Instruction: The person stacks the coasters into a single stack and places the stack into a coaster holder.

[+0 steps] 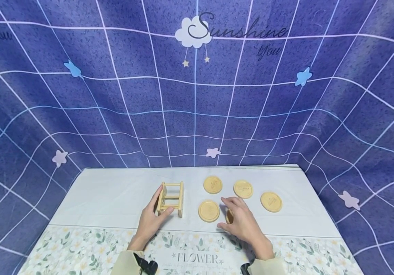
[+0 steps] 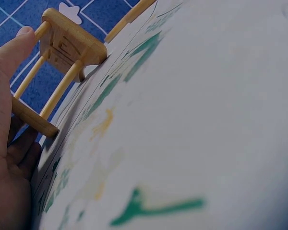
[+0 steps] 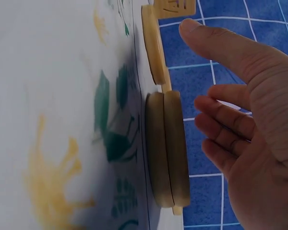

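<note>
My left hand [image 1: 150, 219] holds a small wooden coaster rack [image 1: 182, 198] with rods between two end panels. In the left wrist view the thumb lies on a rod of the rack [image 2: 62, 88], and the other fingers reach round its near panel. My right hand [image 1: 243, 219], thumb and fingers apart, hovers over a round wooden coaster [image 1: 229, 217], partly hidden by it. From the right wrist two coasters [image 3: 165, 148] appear one on top of the other, with a gap between them and the fingers. Left of that hand lies another coaster [image 1: 208, 211].
Three more engraved coasters lie farther back: one coaster [image 1: 213, 185] in the middle, one coaster [image 1: 243, 189] behind the right hand, one coaster [image 1: 271, 201] to the right. The white table cover [image 1: 114, 198] has a flower-print front strip [image 1: 90, 248]. A blue checked curtain [image 1: 197, 95] surrounds the back and sides.
</note>
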A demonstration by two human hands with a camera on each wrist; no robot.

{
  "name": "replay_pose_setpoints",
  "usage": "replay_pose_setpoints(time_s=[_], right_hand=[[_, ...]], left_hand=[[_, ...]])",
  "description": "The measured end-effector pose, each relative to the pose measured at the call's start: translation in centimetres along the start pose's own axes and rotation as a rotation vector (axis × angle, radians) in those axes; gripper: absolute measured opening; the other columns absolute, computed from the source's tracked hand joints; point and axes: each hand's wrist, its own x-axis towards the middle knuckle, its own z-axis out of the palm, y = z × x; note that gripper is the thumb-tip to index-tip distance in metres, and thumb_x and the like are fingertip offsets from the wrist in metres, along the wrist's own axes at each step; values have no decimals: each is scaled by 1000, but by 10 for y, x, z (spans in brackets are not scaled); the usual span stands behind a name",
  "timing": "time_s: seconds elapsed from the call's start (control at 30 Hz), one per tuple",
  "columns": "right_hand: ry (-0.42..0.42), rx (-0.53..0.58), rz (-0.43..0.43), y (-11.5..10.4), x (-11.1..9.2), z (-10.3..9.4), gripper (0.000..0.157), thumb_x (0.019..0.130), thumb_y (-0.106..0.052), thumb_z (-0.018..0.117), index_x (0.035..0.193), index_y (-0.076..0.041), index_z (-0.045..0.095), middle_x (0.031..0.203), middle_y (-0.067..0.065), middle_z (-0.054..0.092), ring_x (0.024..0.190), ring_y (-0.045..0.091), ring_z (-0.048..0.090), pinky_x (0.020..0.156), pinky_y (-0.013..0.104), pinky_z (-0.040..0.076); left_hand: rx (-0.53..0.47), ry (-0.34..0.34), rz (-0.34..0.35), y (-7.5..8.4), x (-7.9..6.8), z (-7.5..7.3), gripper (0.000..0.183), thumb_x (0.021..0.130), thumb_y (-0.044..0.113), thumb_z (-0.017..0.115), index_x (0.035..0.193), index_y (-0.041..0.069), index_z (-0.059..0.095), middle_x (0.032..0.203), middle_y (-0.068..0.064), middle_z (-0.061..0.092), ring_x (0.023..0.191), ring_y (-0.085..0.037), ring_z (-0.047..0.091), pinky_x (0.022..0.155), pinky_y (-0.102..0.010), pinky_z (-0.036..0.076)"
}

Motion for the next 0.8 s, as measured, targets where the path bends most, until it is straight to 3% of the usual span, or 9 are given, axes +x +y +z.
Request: replay_pose_setpoints(time_s=[0.37,0.8], right_hand=[[-7,-17,-59,-6,5,8,90,69,-28,108,145,1,71,135,7,73,128,28,65,117,48,55],[-40,-54,-19,-13,13,16,86,71,-34,107,145,-6,73,135,3,73,129,25,66,110,48,61]], left_hand=[[9,8,8,1,1,1,94,100,42,84,177,39,30,177,-7,42,163,-37,39,136,-61,28],[16,13,3,-2,1,1,95,99,43,85,176,40,30,177,-6,42,163,-38,39,135,-62,27]])
